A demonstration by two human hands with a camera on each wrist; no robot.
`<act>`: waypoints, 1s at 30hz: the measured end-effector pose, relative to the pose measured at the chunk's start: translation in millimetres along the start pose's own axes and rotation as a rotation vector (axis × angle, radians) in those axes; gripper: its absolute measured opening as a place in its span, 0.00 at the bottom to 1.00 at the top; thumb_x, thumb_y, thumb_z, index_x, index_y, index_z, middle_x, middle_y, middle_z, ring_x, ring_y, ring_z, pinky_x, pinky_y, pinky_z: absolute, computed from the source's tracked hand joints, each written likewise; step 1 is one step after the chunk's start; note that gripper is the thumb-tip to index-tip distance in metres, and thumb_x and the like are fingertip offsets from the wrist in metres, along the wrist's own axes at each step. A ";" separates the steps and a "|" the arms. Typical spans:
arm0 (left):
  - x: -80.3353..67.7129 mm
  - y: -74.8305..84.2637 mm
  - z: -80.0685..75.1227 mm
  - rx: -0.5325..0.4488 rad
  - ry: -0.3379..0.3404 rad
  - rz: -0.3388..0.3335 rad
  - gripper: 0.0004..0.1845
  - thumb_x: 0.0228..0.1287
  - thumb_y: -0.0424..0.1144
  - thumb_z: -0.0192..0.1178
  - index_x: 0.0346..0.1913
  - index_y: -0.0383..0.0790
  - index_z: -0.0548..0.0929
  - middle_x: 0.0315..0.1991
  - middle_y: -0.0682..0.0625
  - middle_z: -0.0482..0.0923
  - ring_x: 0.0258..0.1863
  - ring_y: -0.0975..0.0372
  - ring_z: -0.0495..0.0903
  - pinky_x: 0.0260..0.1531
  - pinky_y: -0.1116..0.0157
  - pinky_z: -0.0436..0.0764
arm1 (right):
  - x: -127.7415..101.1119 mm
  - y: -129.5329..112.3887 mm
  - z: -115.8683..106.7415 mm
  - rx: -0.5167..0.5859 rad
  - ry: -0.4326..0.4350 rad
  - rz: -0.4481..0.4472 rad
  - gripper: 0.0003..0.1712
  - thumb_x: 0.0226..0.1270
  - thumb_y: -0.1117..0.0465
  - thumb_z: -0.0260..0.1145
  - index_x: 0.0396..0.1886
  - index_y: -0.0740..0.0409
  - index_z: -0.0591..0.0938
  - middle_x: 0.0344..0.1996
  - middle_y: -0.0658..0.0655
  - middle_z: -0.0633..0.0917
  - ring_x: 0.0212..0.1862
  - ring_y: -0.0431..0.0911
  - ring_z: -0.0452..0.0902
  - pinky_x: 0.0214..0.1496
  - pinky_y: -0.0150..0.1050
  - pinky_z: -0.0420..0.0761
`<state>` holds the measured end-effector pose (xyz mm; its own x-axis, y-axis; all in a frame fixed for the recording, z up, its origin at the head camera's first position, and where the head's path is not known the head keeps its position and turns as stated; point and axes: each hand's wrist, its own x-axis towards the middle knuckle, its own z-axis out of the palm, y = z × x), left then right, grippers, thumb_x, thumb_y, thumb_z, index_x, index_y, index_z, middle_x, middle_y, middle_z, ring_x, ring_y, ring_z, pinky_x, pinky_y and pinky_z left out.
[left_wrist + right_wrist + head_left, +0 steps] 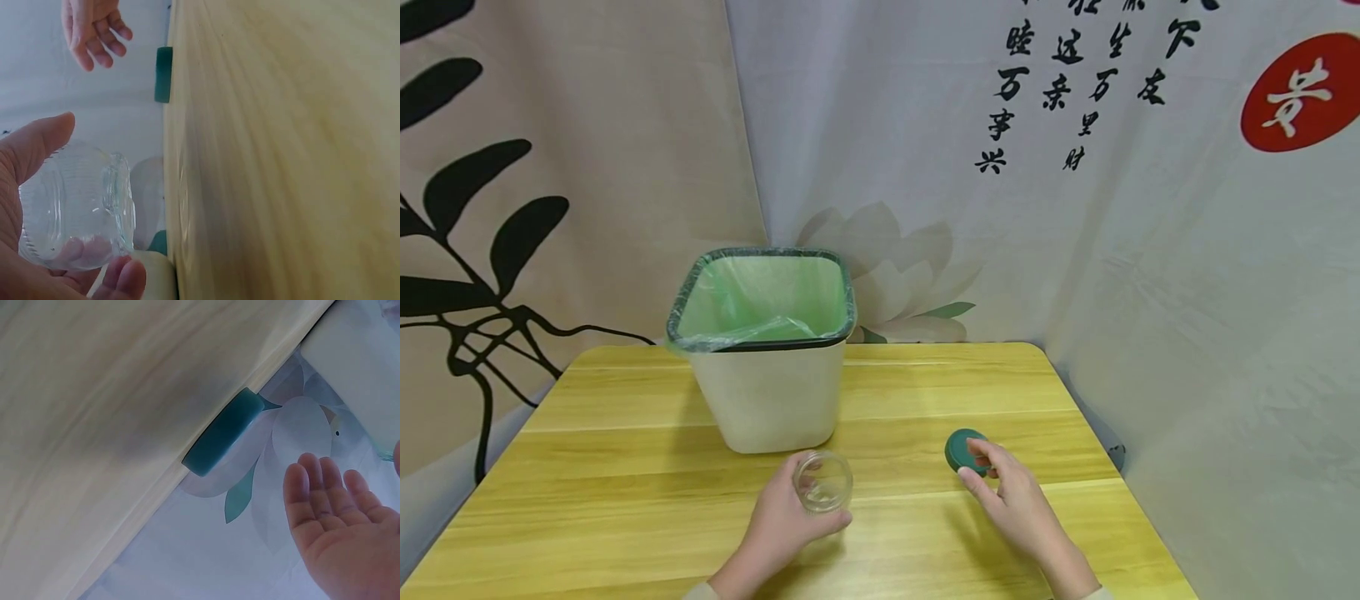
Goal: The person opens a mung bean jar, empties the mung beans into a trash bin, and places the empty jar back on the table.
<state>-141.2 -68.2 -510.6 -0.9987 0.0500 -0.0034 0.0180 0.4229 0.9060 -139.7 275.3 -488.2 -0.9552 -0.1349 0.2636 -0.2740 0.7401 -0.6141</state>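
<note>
Holding a clear glass jar [823, 481] near the front middle of the wooden table [625, 467], the left hand [786, 521] has its grip clamped on it: the thumb lies along one side and the fingertips [128, 279] curl round the other, as the left wrist view shows. The jar is tipped so its open mouth faces up toward the head camera, and it carries no lid. It sits just in front of a white waste bin [767, 392], which stands toward the back of the table and is lined with a pale green bag [760, 296] folded over its dark rim.

To the right, well apart from the jar, a round dark green lid [962, 450] lies flat on the table. The right hand [1011, 500] hovers right by it with its grip apart, fingers straight and relaxed; the right wrist view shows the open palm and fingers [325, 500] clear of the lid [222, 440], holding nothing. Whether a fingertip brushes the lid's edge in the head view I cannot tell.

Printed cloth backdrops [1150, 250] hang behind and beside the table
</note>
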 end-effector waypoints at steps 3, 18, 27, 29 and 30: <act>3.9 1.7 3.7 0.011 0.004 0.007 0.52 0.40 0.48 0.90 0.70 0.40 0.74 0.62 0.45 0.83 0.59 0.50 0.83 0.55 0.48 0.87 | 0.3 -0.1 0.2 0.007 -0.011 0.005 0.28 0.80 0.45 0.66 0.71 0.54 0.79 0.64 0.54 0.86 0.58 0.51 0.85 0.60 0.51 0.87; 17.3 7.6 14.7 0.117 0.001 0.084 0.53 0.37 0.44 0.89 0.70 0.38 0.74 0.62 0.46 0.84 0.55 0.51 0.84 0.54 0.49 0.87 | 0.0 -1.8 1.1 0.008 -0.023 0.026 0.27 0.80 0.47 0.67 0.71 0.53 0.79 0.64 0.56 0.86 0.58 0.51 0.85 0.57 0.51 0.88; 28.4 10.7 19.2 0.198 -0.095 0.104 0.52 0.39 0.42 0.89 0.70 0.35 0.73 0.64 0.39 0.83 0.58 0.46 0.84 0.58 0.44 0.86 | -1.0 -1.6 0.7 0.019 -0.034 0.047 0.27 0.80 0.47 0.67 0.71 0.51 0.79 0.63 0.55 0.86 0.59 0.51 0.84 0.53 0.47 0.89; 31.2 11.7 21.3 0.226 -0.105 0.112 0.52 0.39 0.42 0.89 0.70 0.35 0.73 0.64 0.39 0.83 0.59 0.45 0.84 0.60 0.43 0.85 | -1.2 -1.7 0.7 0.016 -0.032 0.045 0.28 0.80 0.46 0.67 0.71 0.51 0.79 0.64 0.55 0.86 0.59 0.51 0.84 0.53 0.48 0.89; 32.4 12.3 22.2 0.240 -0.107 0.119 0.52 0.39 0.43 0.89 0.69 0.34 0.73 0.64 0.39 0.83 0.59 0.44 0.83 0.61 0.43 0.85 | -1.5 -1.9 0.7 0.014 -0.033 0.046 0.28 0.80 0.45 0.66 0.71 0.51 0.79 0.64 0.55 0.86 0.59 0.51 0.84 0.53 0.48 0.89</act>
<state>-172.4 -41.3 -508.9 -0.9785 0.2021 0.0411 0.1584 0.6094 0.7769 -137.8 273.6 -487.9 -0.9700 -0.1227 0.2099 -0.2308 0.7366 -0.6357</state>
